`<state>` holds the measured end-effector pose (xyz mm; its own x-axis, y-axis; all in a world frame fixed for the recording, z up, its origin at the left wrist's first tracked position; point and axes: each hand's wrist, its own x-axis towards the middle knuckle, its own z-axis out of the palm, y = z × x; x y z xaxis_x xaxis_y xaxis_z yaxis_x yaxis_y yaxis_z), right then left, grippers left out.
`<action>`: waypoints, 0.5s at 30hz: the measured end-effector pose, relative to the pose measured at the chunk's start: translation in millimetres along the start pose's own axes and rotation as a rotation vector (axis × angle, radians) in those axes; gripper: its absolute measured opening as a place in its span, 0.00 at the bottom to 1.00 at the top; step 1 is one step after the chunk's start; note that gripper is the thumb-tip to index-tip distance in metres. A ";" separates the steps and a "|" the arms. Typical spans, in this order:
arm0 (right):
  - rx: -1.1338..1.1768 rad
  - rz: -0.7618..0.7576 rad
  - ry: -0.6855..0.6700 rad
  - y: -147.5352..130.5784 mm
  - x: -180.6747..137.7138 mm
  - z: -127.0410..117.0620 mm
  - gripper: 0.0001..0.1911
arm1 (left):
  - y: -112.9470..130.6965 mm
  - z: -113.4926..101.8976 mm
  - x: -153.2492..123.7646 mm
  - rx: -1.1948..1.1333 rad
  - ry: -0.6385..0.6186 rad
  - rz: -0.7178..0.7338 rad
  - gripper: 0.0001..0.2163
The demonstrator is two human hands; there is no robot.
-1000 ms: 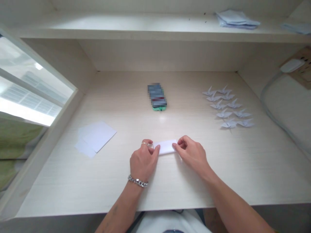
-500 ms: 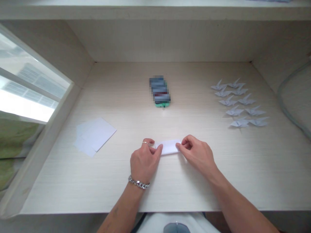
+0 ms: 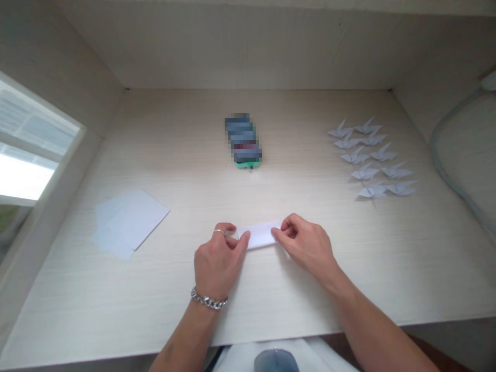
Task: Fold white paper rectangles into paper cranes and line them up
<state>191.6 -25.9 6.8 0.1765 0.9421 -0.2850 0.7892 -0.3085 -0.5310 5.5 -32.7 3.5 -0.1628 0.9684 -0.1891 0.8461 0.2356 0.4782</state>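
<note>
A folded strip of white paper (image 3: 259,235) lies at the lower centre of the frame on a pale table (image 3: 186,155). The left hand (image 3: 220,258), wearing a silver chain bracelet (image 3: 209,299), pinches the strip's left end, thumb on top, fingers curled; the right hand (image 3: 306,245) grips the right end, thumb and bent fingers nearly closed. Overlapping white sheets (image 3: 138,219) lie at centre left. Ten paper cranes (image 3: 365,172) stand in two columns at upper right, near a grey cable (image 3: 445,173). A pixelated, green-edged object (image 3: 244,139) sits at upper centre.
</note>
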 end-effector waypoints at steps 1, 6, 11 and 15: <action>-0.004 0.003 -0.001 -0.6 0.0 -0.6 0.09 | 0.3 -0.4 0.2 0.005 -0.002 0.005 0.14; -0.009 0.010 -0.003 -3.3 -0.8 -3.0 0.09 | 2.3 -3.1 0.6 0.022 -0.017 0.024 0.14; -0.009 0.018 -0.007 -3.5 -0.6 -2.9 0.09 | 2.2 -2.4 0.5 0.035 0.003 0.025 0.14; -0.009 0.023 -0.006 -3.6 -0.1 -2.5 0.09 | 1.4 -1.7 0.6 0.035 0.003 0.025 0.14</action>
<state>190.2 -24.5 10.7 0.1913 0.9339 -0.3020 0.7903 -0.3291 -0.5169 5.8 -31.7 5.5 -0.1427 0.9741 -0.1751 0.8671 0.2084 0.4525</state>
